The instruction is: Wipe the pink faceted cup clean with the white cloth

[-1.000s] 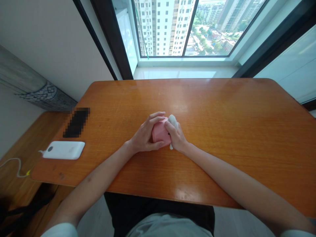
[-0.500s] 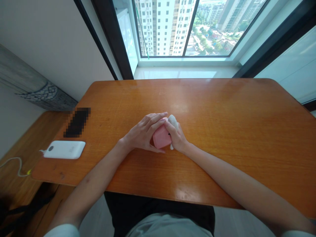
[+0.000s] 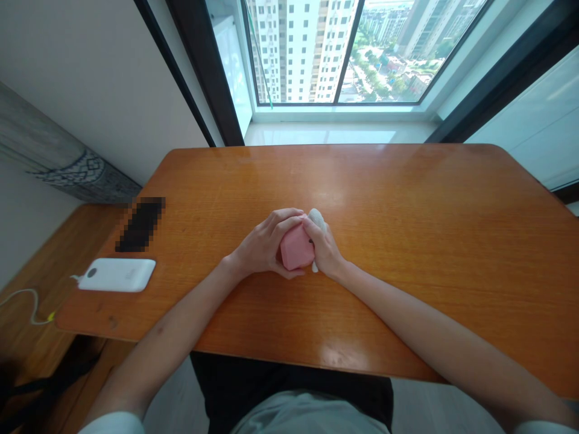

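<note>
A small pink block-like object with rounded corners is between my two hands, over the middle of the table. My left hand wraps it from the left, fingers along its far side and thumb along its near side. My right hand grips its right side, with the thumb near its top edge. A bunched pale grey-white cloth is in my right hand, pressed against the pink object; a bit of it hangs out below. A small dark spot shows at the object's right edge. Its underside is hidden.
The wooden table reaches to a window sill at the back. A white phone-like device with a cable lies at the left. Behind it is a dark pixelated rectangle. A grey curtain hangs beyond the left edge.
My left fingers and thumb have curled in closer around the pink object. It has tilted slightly; my right hand with the cloth has hardly moved.
</note>
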`<state>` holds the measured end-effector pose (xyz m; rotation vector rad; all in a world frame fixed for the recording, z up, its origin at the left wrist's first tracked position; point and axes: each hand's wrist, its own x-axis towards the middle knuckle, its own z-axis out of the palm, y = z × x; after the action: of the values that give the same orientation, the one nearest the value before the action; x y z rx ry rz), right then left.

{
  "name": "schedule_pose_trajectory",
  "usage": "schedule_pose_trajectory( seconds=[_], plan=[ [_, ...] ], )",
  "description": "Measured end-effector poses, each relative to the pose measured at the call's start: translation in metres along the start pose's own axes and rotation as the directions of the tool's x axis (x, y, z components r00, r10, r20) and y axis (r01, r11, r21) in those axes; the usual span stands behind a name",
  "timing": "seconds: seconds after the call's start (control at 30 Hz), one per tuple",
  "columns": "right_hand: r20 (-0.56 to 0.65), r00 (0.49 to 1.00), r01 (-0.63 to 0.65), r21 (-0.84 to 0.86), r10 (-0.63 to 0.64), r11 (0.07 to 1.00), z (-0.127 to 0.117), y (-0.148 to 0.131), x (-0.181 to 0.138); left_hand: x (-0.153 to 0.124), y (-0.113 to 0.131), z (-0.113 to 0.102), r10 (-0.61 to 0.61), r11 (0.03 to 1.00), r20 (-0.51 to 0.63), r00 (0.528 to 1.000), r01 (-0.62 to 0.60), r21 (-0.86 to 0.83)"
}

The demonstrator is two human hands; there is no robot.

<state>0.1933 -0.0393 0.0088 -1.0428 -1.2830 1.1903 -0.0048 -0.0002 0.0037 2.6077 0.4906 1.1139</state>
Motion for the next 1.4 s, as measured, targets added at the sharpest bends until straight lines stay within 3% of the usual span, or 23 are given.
schedule_pose_trajectory(
  seconds=[0.33, 0.5, 0.6, 0.87, 1.1, 1.23, 1.4],
  plan=[
    [0.010, 0.998, -0.054, -0.011, 0.054, 0.998, -0.003, 0.007, -0.002, 0.002, 0.001, 0.005, -0.153, 0.966, -0.027, 0.988, 0.144, -0.216],
    [0.071, 0.993, -0.096, -0.046, 0.099, 0.994, -0.002, -0.001, -0.007, 0.000, 0.003, 0.010, -0.414, 0.785, 0.071, 0.908, 0.395, -0.476],
    [0.084, 0.994, -0.063, -0.067, 0.069, 0.996, -0.001, -0.002, -0.008, -0.001, 0.003, 0.011, -0.438, 0.729, 0.102, 0.893, 0.419, -0.541],
    [0.099, 0.995, 0.003, -0.075, 0.004, 0.997, -0.003, 0.003, -0.005, -0.005, 0.001, 0.015, -0.389, 0.779, 0.026, 0.921, 0.344, -0.524],
    [0.088, 0.996, 0.011, -0.067, -0.005, 0.998, -0.004, 0.006, -0.004, -0.005, -0.006, 0.014, -0.128, 0.931, -0.123, 0.984, 0.077, -0.356],
    [0.052, 0.999, 0.002, -0.044, 0.001, 0.999, -0.003, 0.009, -0.003, -0.006, -0.010, 0.006, 0.024, 0.987, -0.064, 0.998, -0.034, -0.155],
    [0.059, 0.998, -0.011, -0.031, 0.013, 0.999, -0.003, 0.009, -0.002, -0.003, -0.010, -0.006, 0.091, 0.996, 0.034, 0.995, -0.091, 0.024]
  ],
)
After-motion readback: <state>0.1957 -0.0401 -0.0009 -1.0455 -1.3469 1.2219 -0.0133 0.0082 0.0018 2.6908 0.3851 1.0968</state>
